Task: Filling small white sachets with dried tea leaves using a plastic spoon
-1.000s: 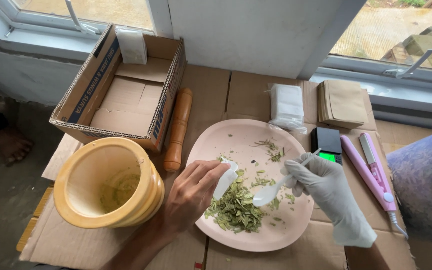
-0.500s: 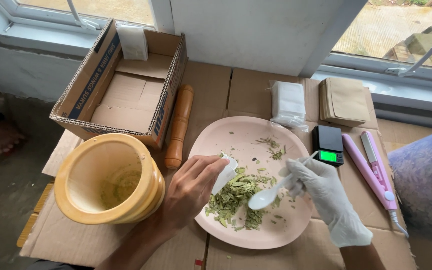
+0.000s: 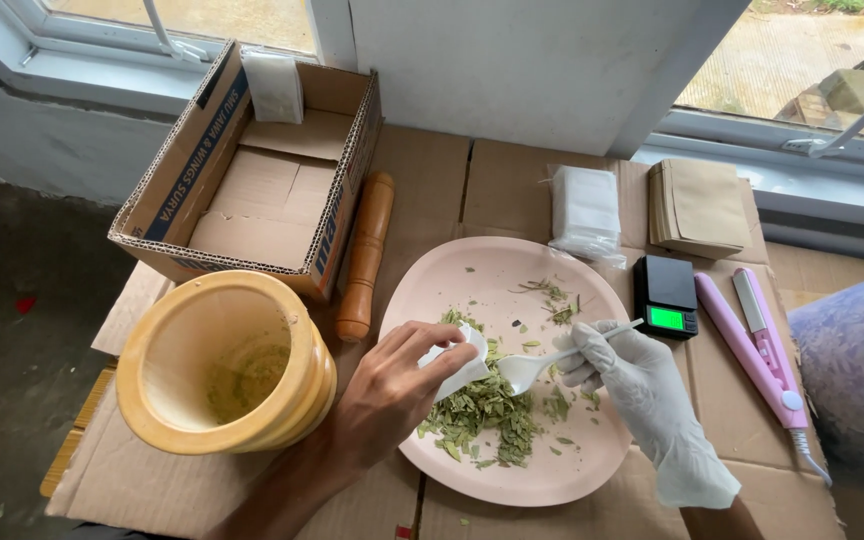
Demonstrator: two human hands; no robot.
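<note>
My bare left hand (image 3: 389, 385) holds a small white paper bag (image 3: 460, 362) over the near side of a pink plate (image 3: 472, 272). My right hand (image 3: 632, 378), in a white glove, grips a white plastic spoon (image 3: 532, 366) whose bowl touches the bag's mouth. A heap of dried green leaves (image 3: 482, 410) lies on the plate just under the bag and spoon. A few loose leaves (image 3: 552, 298) are scattered toward the plate's far right.
A yellow wooden mortar (image 3: 222, 365) stands at left, its wooden pestle (image 3: 364, 255) lying beside an open cardboard box (image 3: 252, 185). A stack of white bags (image 3: 585, 208), brown envelopes (image 3: 700, 205), a small black scale (image 3: 665, 295) and a pink sealer (image 3: 762, 345) lie right.
The spoon has come up from the leaf heap to the mouth of the bag. My left hand has drawn the bag slightly nearer and raised it.
</note>
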